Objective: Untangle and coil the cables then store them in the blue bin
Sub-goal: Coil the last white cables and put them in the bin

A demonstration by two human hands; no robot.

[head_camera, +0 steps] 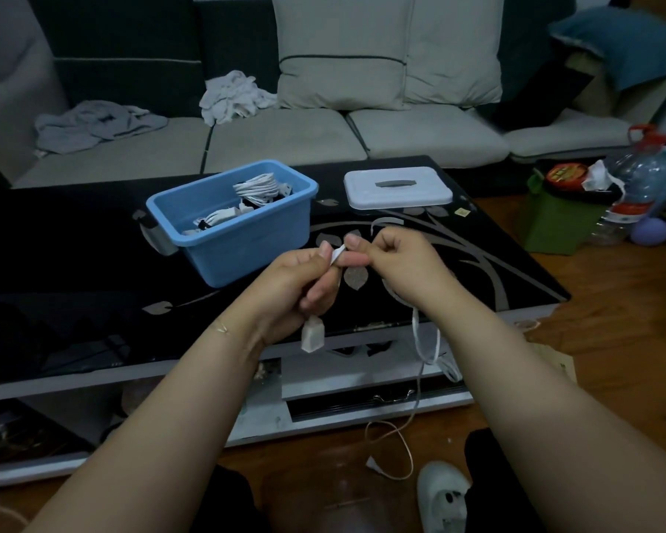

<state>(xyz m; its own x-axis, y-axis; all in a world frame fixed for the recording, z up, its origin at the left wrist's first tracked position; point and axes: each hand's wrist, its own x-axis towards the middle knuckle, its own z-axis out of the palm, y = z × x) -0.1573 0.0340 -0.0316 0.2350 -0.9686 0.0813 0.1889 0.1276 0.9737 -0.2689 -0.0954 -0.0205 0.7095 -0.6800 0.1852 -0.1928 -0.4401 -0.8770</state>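
Both hands work 1 white cable (420, 336) at frame centre.
Left hand (304, 278) and right hand (397, 259) pinch it taut to coil; blue bin (247, 244) waits upper left.

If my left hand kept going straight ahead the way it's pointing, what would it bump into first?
The left hand points up and right, toward the right hand. Its fingers already nearly meet the right hand's on the white cable, so it would meet that hand first; depth is unclear.
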